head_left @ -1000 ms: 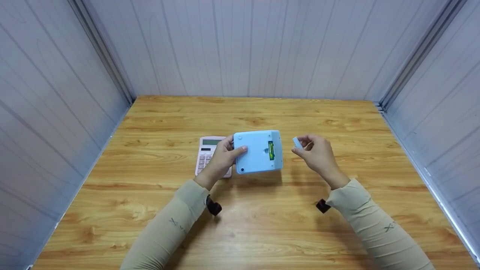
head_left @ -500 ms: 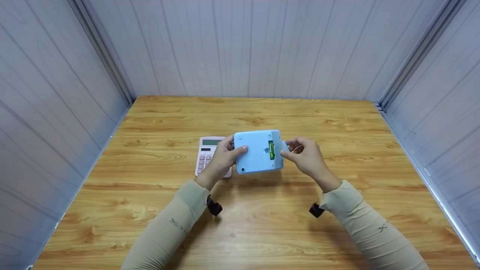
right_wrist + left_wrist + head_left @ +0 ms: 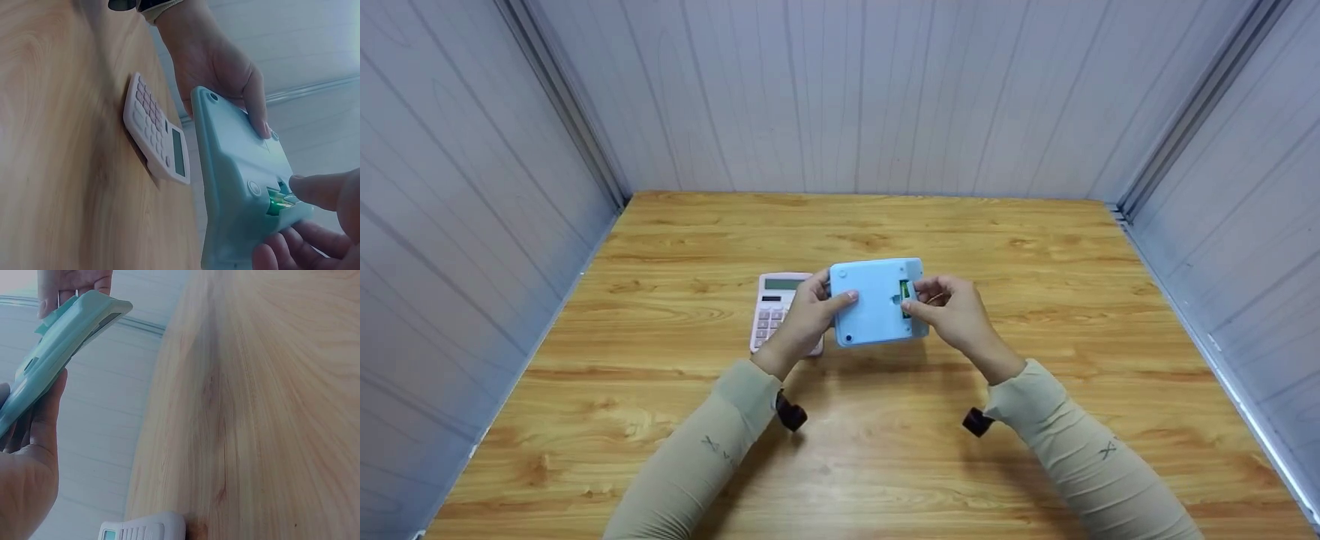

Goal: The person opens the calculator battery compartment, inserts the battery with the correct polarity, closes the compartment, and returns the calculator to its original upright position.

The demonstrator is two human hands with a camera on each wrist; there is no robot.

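A light blue calculator (image 3: 874, 300) is held above the table, its back facing up. My left hand (image 3: 810, 307) grips one end of it, thumb across the back. Within its slot lies a green battery (image 3: 275, 203), partly covered. My right hand (image 3: 952, 307) pinches a small blue battery cover (image 3: 59, 314) right at that slot, thumb over the back and fingers under the edge. The head view shows the cover mostly hidden by the fingers. Behind my left wrist a pink calculator (image 3: 769, 319) lies keys up on the table, partly hidden.
The wooden table (image 3: 885, 450) is enclosed by pale panelled walls (image 3: 840, 97) at the back and both sides. A black wrist camera (image 3: 790, 412) hangs under the left sleeve, another black wrist camera (image 3: 977, 422) under the right.
My right hand has moved left with the battery cover, from apart on the right to the calculator's battery slot. The left hand holds the calculator almost still.
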